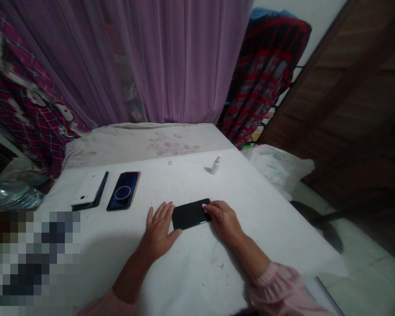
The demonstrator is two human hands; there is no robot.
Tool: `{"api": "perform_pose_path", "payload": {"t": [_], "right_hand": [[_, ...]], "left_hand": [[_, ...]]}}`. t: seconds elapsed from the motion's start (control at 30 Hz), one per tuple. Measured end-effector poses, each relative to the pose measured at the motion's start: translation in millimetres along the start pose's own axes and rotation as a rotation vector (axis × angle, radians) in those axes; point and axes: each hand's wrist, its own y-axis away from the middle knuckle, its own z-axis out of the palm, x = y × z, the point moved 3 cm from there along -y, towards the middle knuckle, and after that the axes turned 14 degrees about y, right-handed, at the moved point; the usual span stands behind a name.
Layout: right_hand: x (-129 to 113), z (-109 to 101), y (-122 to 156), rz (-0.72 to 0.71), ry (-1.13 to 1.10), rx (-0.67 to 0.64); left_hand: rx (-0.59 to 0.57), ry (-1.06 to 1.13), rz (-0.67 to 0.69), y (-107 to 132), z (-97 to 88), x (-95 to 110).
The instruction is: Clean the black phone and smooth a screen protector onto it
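A black phone (189, 214) lies screen-up on the white table (191, 263), near its middle. My left hand (159, 230) rests flat at the phone's left end, fingers stretched out, thumb touching its lower left corner. My right hand (222, 218) sits at the phone's right end with curled fingers pressing on that edge; whether they grip it or only touch it is unclear.
A dark blue phone (123, 190) and a white phone stacked on a black one (89, 190) lie at the table's left. A small white bottle (215, 165) stands at the back. A bed, purple curtain, white bag (278, 166) and wooden door surround the table.
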Motion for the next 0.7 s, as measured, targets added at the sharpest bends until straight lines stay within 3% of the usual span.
{"api": "perform_pose_path", "payload": {"t": [0.17,0.3,0.47,0.57,0.7], "right_hand": [[14,15,-28,0.102,-0.013,0.019],[17,7,-22,0.077,-0.081,-0.016],[-12,-16,13,0.015,-0.195,-0.128],[-41,-23,23,-0.107,-0.319,-0.212],[-39,-19,9,-0.043,-0.315,-0.095]], "left_hand": [[-0.005,-0.009,0.0,1,1.9,-3],[0.084,0.001,0.006,-1,1.9,-6],[0.302,0.032,-0.044,-14,-12.0,-3],[0.308,0.041,-0.054,-20,-20.5,6],[0.249,0.036,-0.106,-14,-14.4,27]]}}
